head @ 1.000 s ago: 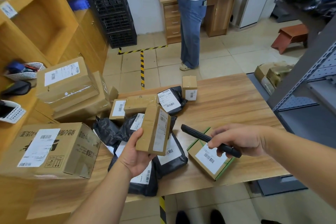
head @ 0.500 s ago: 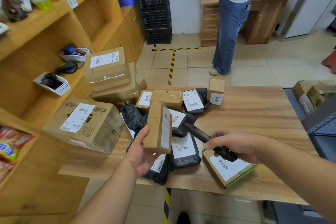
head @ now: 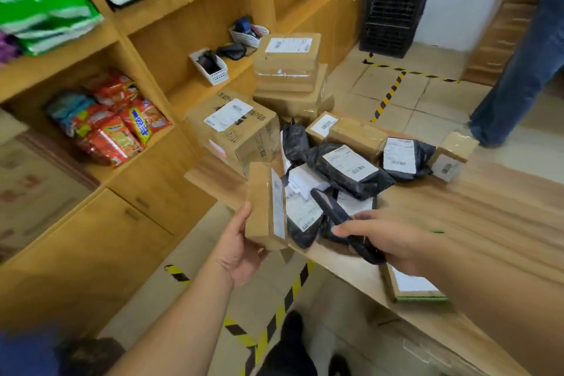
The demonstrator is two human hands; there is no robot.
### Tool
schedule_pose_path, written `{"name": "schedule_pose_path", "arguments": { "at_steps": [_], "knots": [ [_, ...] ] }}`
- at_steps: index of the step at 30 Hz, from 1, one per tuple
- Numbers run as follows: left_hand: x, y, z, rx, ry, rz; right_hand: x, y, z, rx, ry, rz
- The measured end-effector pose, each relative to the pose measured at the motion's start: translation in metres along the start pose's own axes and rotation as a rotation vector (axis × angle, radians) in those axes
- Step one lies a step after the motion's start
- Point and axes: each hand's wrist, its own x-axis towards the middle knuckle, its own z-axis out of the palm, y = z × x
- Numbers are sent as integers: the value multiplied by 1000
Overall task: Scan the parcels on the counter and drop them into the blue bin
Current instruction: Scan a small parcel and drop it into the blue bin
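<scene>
My left hand (head: pixel 241 250) grips a small brown cardboard parcel (head: pixel 265 203), held upright off the left end of the wooden counter (head: pixel 476 210), with its white label facing right. My right hand (head: pixel 384 238) holds a black handheld scanner (head: pixel 335 217) whose tip points toward that parcel's label. On the counter lie several black poly-bag parcels (head: pixel 348 169) and brown boxes (head: pixel 355 133) with white barcode labels. A flat green-edged box (head: pixel 412 285) lies under my right forearm. A blurred blue shape (head: pixel 27 351), possibly the bin, shows at the bottom left corner.
Wooden shelving (head: pixel 189 40) on the left holds snack packets, small baskets and stacked cardboard boxes (head: pixel 287 70). Black crates (head: pixel 393 0) stand stacked at the back. A person in jeans (head: pixel 518 70) stands on the tiled floor beyond the counter. Yellow-black tape (head: pixel 274 314) marks the floor.
The view has swung left and down, showing more shelving and floor. My left hand has carried the small box left past the counter's end, and the scanner hand has followed it.
</scene>
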Motion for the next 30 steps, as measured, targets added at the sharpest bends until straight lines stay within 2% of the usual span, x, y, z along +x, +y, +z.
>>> {"name": "schedule_pose_path", "arguments": {
  "at_steps": [13, 21, 30],
  "knots": [
    [-117, -6, -150, -308, 294, 151, 9, -17, 166, -297, -175, -57],
    [-199, -10, -283, -406, 366, 192, -3, -12, 328, -418, -215, -74],
    [-286, -26, -417, -481, 463, 246, -33, -1, 498, -546, -342, -105]
  ]
}}
